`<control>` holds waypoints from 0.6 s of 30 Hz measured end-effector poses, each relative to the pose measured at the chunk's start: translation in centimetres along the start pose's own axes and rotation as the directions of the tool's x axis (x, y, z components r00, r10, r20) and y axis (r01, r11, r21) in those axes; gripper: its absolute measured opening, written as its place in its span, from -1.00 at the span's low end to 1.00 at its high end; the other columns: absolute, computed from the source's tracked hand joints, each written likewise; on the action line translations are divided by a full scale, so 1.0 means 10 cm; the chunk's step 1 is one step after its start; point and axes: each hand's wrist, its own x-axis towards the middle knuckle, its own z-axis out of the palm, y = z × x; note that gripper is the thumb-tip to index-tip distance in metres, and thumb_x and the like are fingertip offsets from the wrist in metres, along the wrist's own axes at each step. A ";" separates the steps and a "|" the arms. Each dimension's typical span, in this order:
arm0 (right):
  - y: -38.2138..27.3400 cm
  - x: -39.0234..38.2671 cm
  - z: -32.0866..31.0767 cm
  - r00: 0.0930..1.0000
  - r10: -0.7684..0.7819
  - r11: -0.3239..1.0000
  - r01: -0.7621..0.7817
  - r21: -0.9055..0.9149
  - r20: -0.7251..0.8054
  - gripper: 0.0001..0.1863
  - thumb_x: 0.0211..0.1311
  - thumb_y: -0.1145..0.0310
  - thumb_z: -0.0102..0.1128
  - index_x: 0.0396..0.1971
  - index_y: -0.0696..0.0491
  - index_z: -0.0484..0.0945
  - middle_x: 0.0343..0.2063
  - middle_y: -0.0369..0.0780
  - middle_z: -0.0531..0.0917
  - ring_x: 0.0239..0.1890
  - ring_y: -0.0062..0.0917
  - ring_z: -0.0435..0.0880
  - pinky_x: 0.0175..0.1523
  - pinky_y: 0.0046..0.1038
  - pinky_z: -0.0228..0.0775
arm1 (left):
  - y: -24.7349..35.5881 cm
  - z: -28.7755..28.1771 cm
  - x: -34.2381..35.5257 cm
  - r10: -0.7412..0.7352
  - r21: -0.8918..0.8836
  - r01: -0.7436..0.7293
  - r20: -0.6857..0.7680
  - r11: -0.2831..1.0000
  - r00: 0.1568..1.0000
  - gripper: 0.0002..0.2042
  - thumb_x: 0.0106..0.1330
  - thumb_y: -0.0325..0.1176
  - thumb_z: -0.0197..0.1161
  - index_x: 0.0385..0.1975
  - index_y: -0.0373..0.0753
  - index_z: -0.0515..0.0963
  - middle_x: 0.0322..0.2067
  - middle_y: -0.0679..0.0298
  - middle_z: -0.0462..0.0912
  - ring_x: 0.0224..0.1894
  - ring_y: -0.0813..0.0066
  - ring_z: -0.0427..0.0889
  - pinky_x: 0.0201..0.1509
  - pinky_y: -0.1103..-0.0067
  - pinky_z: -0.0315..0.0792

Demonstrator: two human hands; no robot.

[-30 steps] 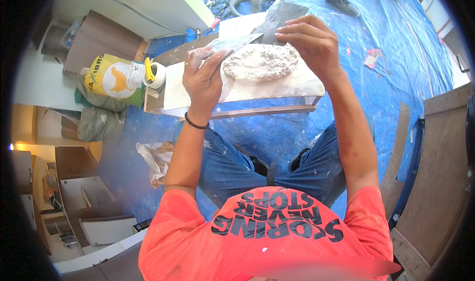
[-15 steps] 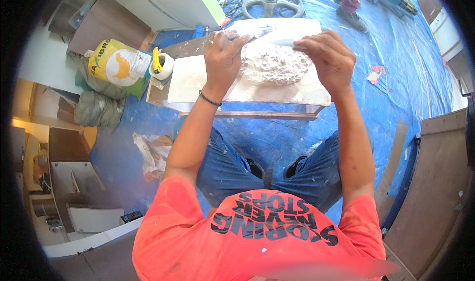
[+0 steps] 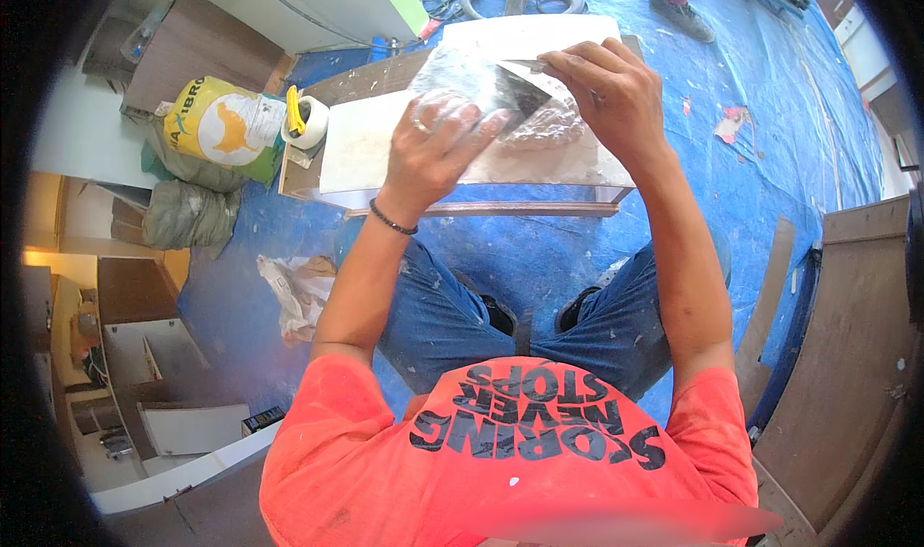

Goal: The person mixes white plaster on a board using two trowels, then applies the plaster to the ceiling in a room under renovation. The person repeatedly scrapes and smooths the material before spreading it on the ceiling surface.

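Head view: left hand point(image 3: 433, 152) has swung its blurred flat blade point(image 3: 457, 74) broadside, now partly hiding the white paste mound point(image 3: 556, 128) on the white board point(image 3: 366, 152); paste looks mid-working. Left fingers closed on blade, exact grip blurred. Right hand point(image 3: 616, 95) shifted inward, fingers pinched nearly together on a second thin blade point(image 3: 525, 64).

From here I see an indoor renovation site. White-flecked blue sheeting point(image 3: 784, 152) spreads underfoot; a yellow sack point(image 3: 226, 126) sits upper left.

Left hand point(image 3: 435, 152) holds a smeared blade point(image 3: 525, 98) — white paste point(image 3: 551, 131) nearby.
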 end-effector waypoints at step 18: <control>0.09 -0.08 0.31 0.435 0.894 0.153 -0.517 0.842 0.105 -0.60 0.55 0.24 0.11 0.16 0.20 0.38 -0.19 -0.14 0.71 -0.21 -0.54 0.67 -0.08 -0.44 0.56 | -0.08 0.11 0.21 -0.991 -0.936 0.347 -0.020 0.064 0.129 -0.87 0.49 -0.39 0.26 -0.14 -0.29 0.51 -0.30 0.31 0.63 -0.39 0.63 0.59 -0.37 0.60 0.59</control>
